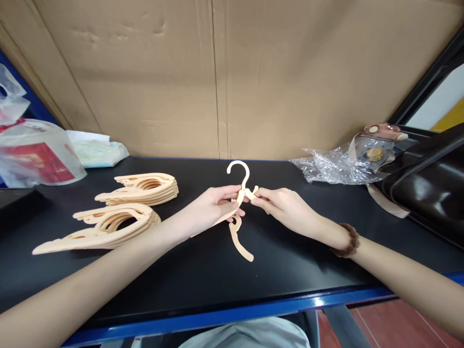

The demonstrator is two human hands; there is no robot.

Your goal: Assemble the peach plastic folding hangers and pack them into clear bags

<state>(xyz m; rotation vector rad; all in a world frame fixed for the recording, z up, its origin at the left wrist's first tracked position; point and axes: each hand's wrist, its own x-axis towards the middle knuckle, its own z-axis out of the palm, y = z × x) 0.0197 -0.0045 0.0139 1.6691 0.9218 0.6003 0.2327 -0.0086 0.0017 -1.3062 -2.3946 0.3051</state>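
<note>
A small peach plastic hanger with a white hook (239, 173) is held up over the black table (203, 270). My left hand (212, 208) grips its left arm piece, fingers closed round it. My right hand (281, 205) pinches the right stub beside the hook. A second arm piece (239, 239) hangs down below my hands. Two stacks of the same peach hanger parts lie to the left, one nearer stack (105, 227) and one farther stack (145, 188).
Cardboard sheets (232, 72) wall the back of the table. Plastic bags (32, 154) sit at the far left, crumpled clear wrap (329, 166) and a dark brown bag (431, 183) at the right. The table has a blue front edge (232, 314).
</note>
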